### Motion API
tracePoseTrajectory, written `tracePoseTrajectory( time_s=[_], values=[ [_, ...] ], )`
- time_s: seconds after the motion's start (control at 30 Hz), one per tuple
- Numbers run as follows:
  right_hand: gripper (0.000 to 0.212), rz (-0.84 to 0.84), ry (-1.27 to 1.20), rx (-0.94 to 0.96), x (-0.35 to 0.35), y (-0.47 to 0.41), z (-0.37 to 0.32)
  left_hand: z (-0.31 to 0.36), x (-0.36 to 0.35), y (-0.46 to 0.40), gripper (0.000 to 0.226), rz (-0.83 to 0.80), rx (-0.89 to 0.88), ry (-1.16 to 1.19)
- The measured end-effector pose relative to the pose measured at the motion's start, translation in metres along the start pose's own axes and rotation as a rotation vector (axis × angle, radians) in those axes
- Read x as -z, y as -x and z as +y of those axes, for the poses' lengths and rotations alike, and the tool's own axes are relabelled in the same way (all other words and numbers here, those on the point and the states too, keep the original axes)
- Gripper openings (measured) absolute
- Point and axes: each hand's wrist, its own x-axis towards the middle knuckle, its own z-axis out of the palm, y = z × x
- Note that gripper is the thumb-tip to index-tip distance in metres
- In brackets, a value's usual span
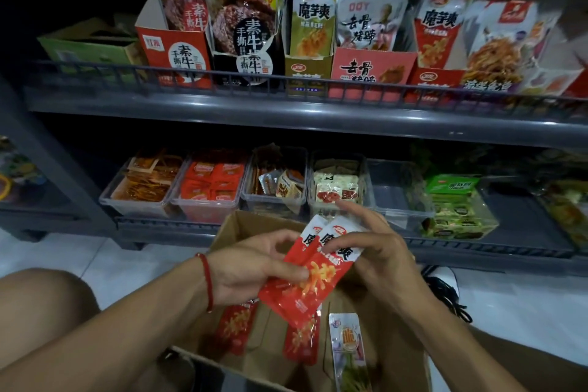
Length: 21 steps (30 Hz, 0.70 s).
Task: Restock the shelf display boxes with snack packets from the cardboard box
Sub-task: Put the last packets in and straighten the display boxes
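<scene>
Over the open cardboard box [251, 226] I hold a small stack of red-and-white snack packets [302, 293]. My left hand [251, 267] pinches their lower left side. My right hand [378, 251] grips their top right, thumb across the white label. Two more red packets [237, 328] and a clear silvery packet [348, 347] lie inside the box. On the upper shelf, a matching red display box [434, 79] holds packets of the same design [440, 25].
The grey upper shelf [286, 108] carries a row of filled display boxes. The lower shelf holds clear plastic tubs of small snacks, one tub [397, 188] with nothing visible in it. A black cord [445, 293] lies on the white floor at right. My knee [44, 296] is at left.
</scene>
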Motion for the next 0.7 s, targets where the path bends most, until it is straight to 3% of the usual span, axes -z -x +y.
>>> tracePoseTrajectory(
  time_s=[0.13, 0.23, 0.33, 0.47, 0.6, 0.7],
  values=[
    [0.056, 0.012, 0.007, -0.047, 0.009, -0.001, -0.001, 0.002, -0.01, -0.005, 0.065, 0.128, -0.141, -0.132],
    [0.064, 0.067, -0.206, -0.185, 0.019, -0.002, -0.008, 0.009, -0.014, -0.007, 0.061, 0.222, -0.232, -0.25],
    [0.079, 0.035, -0.215, -0.311, 0.019, -0.011, -0.013, 0.012, -0.019, -0.006, 0.063, 0.196, -0.324, -0.411],
    [0.055, 0.076, -0.059, -0.278, 0.034, -0.03, -0.037, 0.022, -0.027, -0.005, 0.06, 0.281, -0.452, -0.529],
    [0.039, 0.066, 0.087, -0.252, 0.063, -0.05, -0.071, 0.04, -0.026, -0.007, 0.03, 0.323, -0.518, -0.574],
    [0.04, 0.014, 0.292, -0.324, 0.082, -0.065, -0.09, 0.051, -0.031, -0.009, 0.019, 0.345, -0.627, -0.683]
  ],
)
